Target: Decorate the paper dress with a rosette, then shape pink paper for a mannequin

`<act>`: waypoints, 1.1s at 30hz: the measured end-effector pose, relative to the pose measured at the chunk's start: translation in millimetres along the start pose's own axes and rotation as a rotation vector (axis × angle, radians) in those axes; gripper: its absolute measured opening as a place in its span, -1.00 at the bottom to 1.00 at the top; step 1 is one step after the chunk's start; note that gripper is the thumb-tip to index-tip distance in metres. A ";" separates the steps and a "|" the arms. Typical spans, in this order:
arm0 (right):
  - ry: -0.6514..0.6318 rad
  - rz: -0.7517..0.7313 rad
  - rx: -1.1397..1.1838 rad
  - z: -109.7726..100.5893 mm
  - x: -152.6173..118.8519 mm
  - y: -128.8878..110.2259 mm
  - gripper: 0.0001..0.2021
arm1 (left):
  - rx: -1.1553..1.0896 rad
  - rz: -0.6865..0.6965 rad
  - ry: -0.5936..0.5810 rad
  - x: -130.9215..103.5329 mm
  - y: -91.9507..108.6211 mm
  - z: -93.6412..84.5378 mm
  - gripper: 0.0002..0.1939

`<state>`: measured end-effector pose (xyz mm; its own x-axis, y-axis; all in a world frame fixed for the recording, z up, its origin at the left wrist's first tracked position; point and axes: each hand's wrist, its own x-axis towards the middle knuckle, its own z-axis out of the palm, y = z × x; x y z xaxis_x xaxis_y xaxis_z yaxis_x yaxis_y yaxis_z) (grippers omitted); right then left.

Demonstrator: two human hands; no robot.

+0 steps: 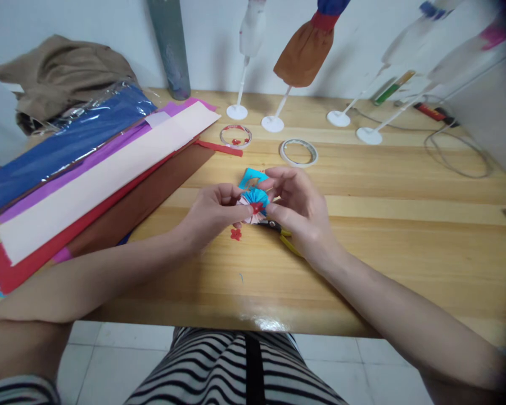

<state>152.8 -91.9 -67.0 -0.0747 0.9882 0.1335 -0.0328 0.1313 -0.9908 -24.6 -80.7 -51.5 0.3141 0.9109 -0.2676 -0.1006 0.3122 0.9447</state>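
Note:
Over the middle of the table I hold a small pleated paper rosette [256, 197], turquoise on top and pale pink below, with a red piece at its centre. My left hand [208, 216] pinches it from the left, the thumb pressed near the red centre. On the other side, my right hand [303, 214] grips its right edge between thumb and curled fingers. Scissors [287, 241] with yellow handles lie partly hidden beneath my right hand. A turquoise paper scrap [248, 175] is just behind the rosette, and a red flower-shaped cutout [235, 234] lies in front of it.
Long coloured paper sheets [109, 174] are stacked at left beside a brown cloth [71, 70]. A tape roll [299, 162] and a ring with red bits [236, 127] lie behind my hands. White-based stands [272, 124], several in all, line the wall; a cable [468, 138] curls at right.

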 end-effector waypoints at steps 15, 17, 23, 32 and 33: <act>-0.116 0.159 0.116 6.3 1.6 0.9 -0.76 | -0.016 0.004 -0.011 -0.8 0.2 1.3 -0.91; -0.116 0.157 0.107 6.4 1.8 1.1 -0.77 | -0.014 0.011 -0.014 -0.3 -0.9 0.8 -0.91; -0.132 0.173 0.126 9.3 2.5 -1.0 -0.75 | 0.008 0.006 -0.021 -0.8 -2.0 -0.2 -0.90; -0.148 0.216 0.187 9.8 1.1 0.0 -0.76 | 0.012 -0.035 -0.024 -0.8 -0.9 0.6 -0.92; -0.145 0.217 0.185 9.1 1.1 0.5 -0.78 | 0.013 -0.036 -0.029 -0.8 -1.0 0.4 -0.92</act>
<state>143.7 -91.5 -67.1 -0.2405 0.9684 -0.0660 -0.1798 -0.1113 -0.9774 -24.3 -81.9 -52.1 0.3450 0.8906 -0.2963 -0.0762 0.3413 0.9369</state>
